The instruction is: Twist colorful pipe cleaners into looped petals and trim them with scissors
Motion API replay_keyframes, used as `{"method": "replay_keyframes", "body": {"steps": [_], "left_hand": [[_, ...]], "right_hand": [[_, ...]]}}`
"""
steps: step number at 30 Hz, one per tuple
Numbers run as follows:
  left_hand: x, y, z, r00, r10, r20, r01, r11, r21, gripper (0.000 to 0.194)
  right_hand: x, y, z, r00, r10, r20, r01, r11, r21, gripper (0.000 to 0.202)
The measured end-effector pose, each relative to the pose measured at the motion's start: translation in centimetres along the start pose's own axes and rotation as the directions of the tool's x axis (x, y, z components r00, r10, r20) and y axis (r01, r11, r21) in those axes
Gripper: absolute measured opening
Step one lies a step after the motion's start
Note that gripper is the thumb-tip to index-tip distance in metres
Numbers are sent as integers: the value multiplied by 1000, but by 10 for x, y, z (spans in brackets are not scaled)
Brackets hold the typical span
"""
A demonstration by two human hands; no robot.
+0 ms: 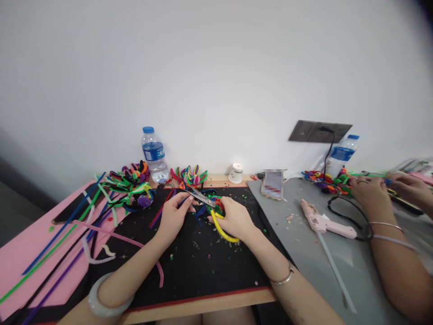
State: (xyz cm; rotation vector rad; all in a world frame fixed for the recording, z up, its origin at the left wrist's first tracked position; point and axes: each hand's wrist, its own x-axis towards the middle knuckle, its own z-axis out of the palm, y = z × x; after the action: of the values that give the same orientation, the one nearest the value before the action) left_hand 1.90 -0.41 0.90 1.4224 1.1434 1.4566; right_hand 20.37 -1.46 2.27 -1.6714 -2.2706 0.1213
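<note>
My right hand (235,217) is closed around a pair of yellow-handled scissors (205,200). Their metal blades point up and left, reaching past the fingertips of my left hand (176,213). That hand is closed in a pinch on what looks like a dark blue pipe cleaner, mostly hidden by fingers and blades. Behind the scissors, by my right fingers, lies a bundle of green, orange and blue pipe cleaners (211,198). Red and purple pipe cleaners (163,208) rest on the black mat (203,266), just left of my left hand. Small coloured snippets are scattered over the mat.
Long pipe cleaners (64,239) lie across pink sheets (20,257) at left. A water bottle (154,155), looped pipe-cleaner pieces (190,175) and a white cup (235,173) stand along the wall. To the right are a pink glue gun (326,225) and a co-worker's hands (374,196).
</note>
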Motion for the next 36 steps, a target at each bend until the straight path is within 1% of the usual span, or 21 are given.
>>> {"method": "replay_keyframes", "body": {"steps": [5, 11, 14, 20, 23, 28, 30, 32, 36], "left_hand": [[-1, 0, -1, 999, 32, 24, -34, 996, 85, 19], [-1, -2, -1, 999, 44, 26, -47, 991, 123, 19], [-1, -1, -1, 999, 42, 31, -45, 992, 119, 19], [-1, 0, -1, 998, 32, 50, -38, 994, 104, 17], [-1, 0, -1, 997, 6, 76, -14, 995, 95, 17], [-1, 0, -1, 997, -16, 77, 10, 997, 77, 19], [0, -2, 0, 996, -30, 83, 25, 998, 59, 20], [0, -4, 1, 996, -33, 79, 28, 997, 66, 21], [1, -8, 0, 998, 21, 57, -28, 990, 142, 20]], "right_hand": [[0, 0, -2, 1000, -22, -18, 22, 1000, 12, 41], [0, -2, -5, 1000, -4, 10, 3, 1000, 18, 40], [0, -2, -5, 1000, -10, -1, 10, 1000, 9, 38], [0, 3, -3, 1000, -7, 13, 8, 997, -77, 19], [1, 6, -3, 1000, -8, 24, 11, 994, -108, 18], [3, 8, -4, 1000, 12, 28, -9, 991, -134, 18], [4, 8, -4, 999, 44, 17, -41, 991, -125, 19], [5, 12, -4, 994, 113, -10, -113, 986, -119, 20], [10, 26, -2, 952, 295, -79, -302, 947, -109, 23]]}}
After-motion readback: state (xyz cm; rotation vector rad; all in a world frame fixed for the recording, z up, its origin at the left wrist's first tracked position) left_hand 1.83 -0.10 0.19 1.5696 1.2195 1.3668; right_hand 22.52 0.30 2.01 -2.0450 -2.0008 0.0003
